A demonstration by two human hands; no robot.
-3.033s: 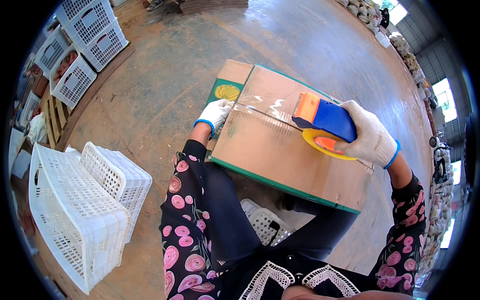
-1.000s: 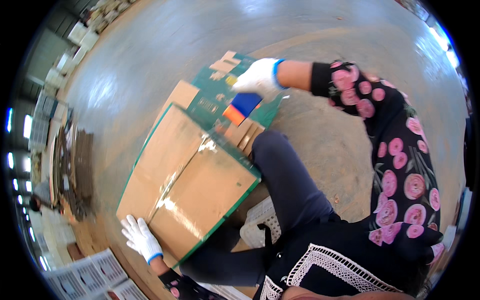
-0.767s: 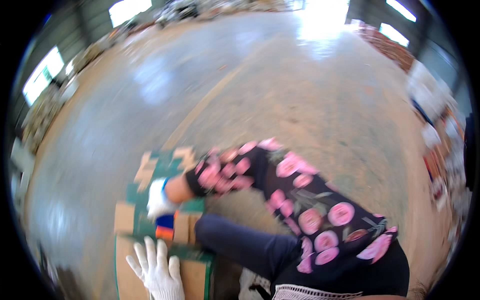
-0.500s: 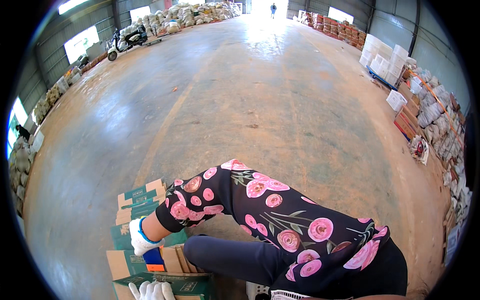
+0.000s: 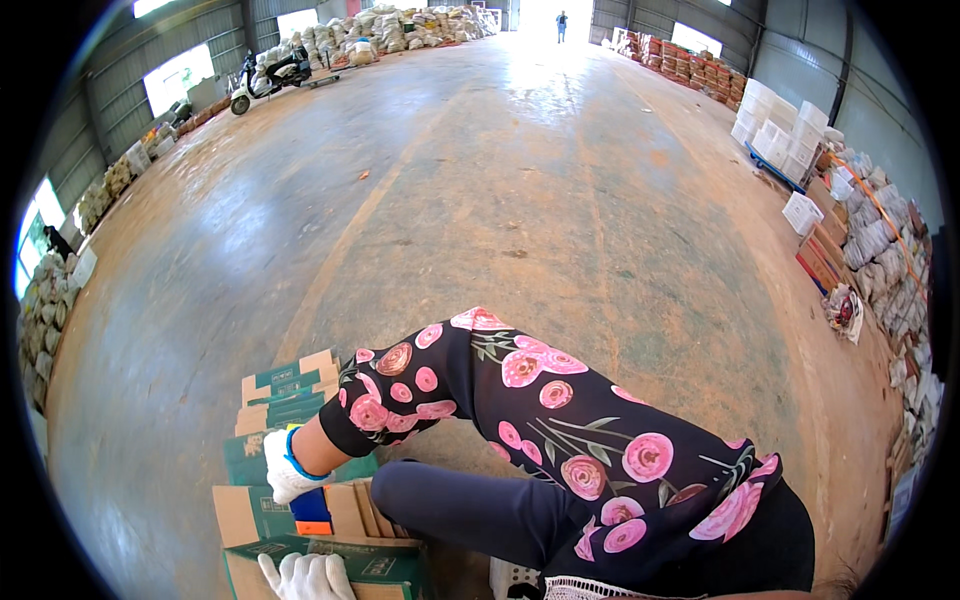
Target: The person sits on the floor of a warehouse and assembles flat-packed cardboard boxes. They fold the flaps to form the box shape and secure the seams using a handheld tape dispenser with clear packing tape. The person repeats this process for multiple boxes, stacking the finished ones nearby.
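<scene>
At the lower left, my right hand (image 5: 289, 470), in a white glove with a blue cuff, reaches down from a floral sleeve. Its fingers are curled and mostly hidden, touching a blue-and-orange object (image 5: 312, 512) whose kind I cannot make out. My left hand (image 5: 308, 578), also gloved in white, lies at the bottom edge with its fingers apart on a green and brown cardboard box (image 5: 385, 567). Brown cardboard flaps (image 5: 347, 512) stand beside the blue-and-orange object. Beyond my right hand, more green and brown cardboard pieces (image 5: 292, 388) overlap in a row.
My dark-trousered knee (image 5: 430, 490) is beside the cardboard. White crates (image 5: 775, 140) stand on a blue cart at the right, near piled sacks (image 5: 868, 235). A scooter (image 5: 270, 80) is parked far left; a person (image 5: 561, 27) stands in the distant doorway.
The whole view has shifted slightly, with the surroundings moving right and down. Both hands stay at the cardboard, and the near box's upper edge shows at a slightly different angle.
</scene>
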